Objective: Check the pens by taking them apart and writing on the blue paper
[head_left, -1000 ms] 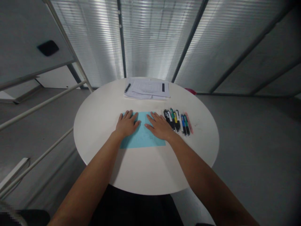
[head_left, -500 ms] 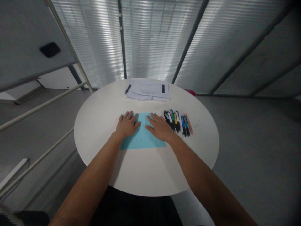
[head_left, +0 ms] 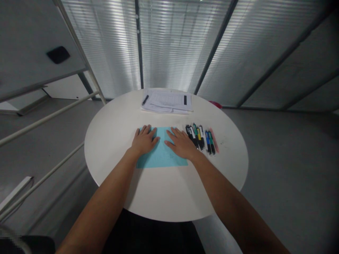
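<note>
A light-blue sheet of paper (head_left: 162, 158) lies flat on the round white table (head_left: 169, 190). My left hand (head_left: 143, 141) rests palm down over its left side, fingers spread and thumb pointing inward. On the sheet's right side lies my right hand (head_left: 181, 144), also flat with its fingers apart. Both hands are open and hold nothing; they cover the sheet's upper corners. Just right of my right hand is a row of several pens (head_left: 199, 137) with black, white, green, yellow and blue barrels. A pink stick-like item (head_left: 214, 140) lies at the row's right end.
At the table's far edge sits a stack of printed papers (head_left: 166, 102) with a black pen (head_left: 145, 100) on it. A metal rail frame (head_left: 53, 116) stands to the left. Behind the table are glass panels with blinds (head_left: 169, 46).
My hands stay in place on the blue sheet. The whole view has shifted very slightly; nothing on the table has visibly moved.
</note>
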Demonstrator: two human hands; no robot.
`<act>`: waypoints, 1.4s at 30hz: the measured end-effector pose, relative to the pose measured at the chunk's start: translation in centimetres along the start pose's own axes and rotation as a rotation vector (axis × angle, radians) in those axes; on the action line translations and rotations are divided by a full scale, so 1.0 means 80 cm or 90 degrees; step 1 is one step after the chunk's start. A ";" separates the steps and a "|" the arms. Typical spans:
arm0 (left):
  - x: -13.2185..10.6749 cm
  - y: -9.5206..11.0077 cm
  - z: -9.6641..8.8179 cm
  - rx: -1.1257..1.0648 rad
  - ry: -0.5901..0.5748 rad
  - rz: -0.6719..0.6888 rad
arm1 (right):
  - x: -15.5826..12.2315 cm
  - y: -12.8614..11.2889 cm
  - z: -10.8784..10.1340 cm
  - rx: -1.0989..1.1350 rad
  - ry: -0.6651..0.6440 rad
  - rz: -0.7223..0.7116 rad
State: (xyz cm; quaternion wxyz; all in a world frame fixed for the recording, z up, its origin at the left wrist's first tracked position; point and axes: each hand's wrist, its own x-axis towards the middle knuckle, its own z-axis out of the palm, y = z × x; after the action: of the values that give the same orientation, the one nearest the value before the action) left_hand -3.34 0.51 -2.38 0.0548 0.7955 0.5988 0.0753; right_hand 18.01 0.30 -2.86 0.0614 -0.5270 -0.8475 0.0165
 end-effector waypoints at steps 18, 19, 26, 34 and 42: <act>0.001 -0.003 0.004 -0.005 0.003 -0.001 | 0.001 0.001 0.000 0.002 -0.009 0.003; 0.001 -0.003 0.004 -0.006 0.004 0.001 | 0.001 0.001 0.000 0.002 -0.007 0.003; 0.001 -0.002 0.002 -0.005 0.004 0.003 | 0.002 0.001 0.001 0.003 -0.006 0.000; 0.001 -0.002 0.002 -0.004 0.005 0.003 | 0.001 0.003 0.002 0.007 -0.004 0.002; 0.001 -0.003 0.003 -0.007 0.004 0.007 | 0.001 0.002 -0.001 0.004 -0.007 -0.001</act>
State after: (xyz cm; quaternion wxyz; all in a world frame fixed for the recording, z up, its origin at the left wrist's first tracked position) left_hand -3.50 0.63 -2.63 0.0570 0.7979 0.5944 0.0818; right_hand 18.11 0.45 -2.80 0.0583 -0.5259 -0.8483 0.0219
